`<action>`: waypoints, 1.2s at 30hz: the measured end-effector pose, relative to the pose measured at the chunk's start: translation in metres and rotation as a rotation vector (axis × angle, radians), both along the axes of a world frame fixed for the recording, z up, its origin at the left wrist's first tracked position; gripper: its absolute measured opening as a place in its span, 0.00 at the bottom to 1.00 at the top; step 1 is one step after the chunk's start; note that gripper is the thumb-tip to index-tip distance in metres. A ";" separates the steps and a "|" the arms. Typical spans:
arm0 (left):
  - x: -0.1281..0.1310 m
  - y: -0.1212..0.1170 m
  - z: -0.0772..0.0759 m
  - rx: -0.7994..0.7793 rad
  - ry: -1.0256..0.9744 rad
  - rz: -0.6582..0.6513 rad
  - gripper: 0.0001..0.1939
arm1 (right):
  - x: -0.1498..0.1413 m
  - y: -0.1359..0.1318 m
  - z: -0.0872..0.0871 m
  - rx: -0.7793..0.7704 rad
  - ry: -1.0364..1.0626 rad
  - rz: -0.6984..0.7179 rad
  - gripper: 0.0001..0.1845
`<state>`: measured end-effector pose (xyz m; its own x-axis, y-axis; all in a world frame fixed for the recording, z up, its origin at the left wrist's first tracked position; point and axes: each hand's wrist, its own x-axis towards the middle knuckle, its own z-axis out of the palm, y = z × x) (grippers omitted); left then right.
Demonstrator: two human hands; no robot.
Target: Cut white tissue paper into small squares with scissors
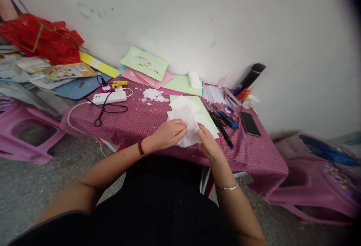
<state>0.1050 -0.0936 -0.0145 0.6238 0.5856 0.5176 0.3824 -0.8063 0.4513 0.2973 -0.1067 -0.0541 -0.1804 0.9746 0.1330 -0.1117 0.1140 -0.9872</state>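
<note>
A thin white tissue sheet [188,120] is held up near the table's front edge, between both hands. My left hand [170,133] pinches its left side, with the fingers curled over. At its right edge, my right hand [208,139] grips it between thumb and fingers. Beneath and behind the sheet lie more white paper [180,102] and a light green sheet [201,105]. Torn white paper scraps [153,95] form a small pile to the left. Scissors [216,116] and a dark pen [227,137] lie just right of the papers.
A white power strip [109,97] with cables sits at left. Green card with blossom drawings [145,62] leans over pink paper at the back. A phone [250,123] lies at right. Pink plastic stools [316,186] flank the checked tablecloth [135,116]; a wall stands behind.
</note>
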 end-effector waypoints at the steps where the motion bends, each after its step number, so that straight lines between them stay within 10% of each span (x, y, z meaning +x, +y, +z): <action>1: 0.001 -0.002 -0.006 -0.006 -0.014 0.001 0.15 | -0.003 0.001 -0.002 -0.002 -0.047 -0.042 0.19; 9: -0.001 -0.012 -0.040 -0.625 -0.401 0.158 0.12 | -0.007 0.008 -0.014 0.048 -0.146 -0.286 0.12; 16: -0.002 0.013 -0.011 -0.969 -0.305 0.095 0.22 | -0.010 -0.002 0.004 0.144 -0.347 -0.282 0.13; 23: 0.009 0.027 0.002 -0.947 -0.110 0.165 0.13 | -0.009 -0.006 0.008 0.196 -0.473 -0.261 0.15; 36: 0.026 -0.007 -0.024 -0.793 -0.492 0.273 0.14 | -0.012 -0.006 0.007 -0.018 -0.091 -0.232 0.14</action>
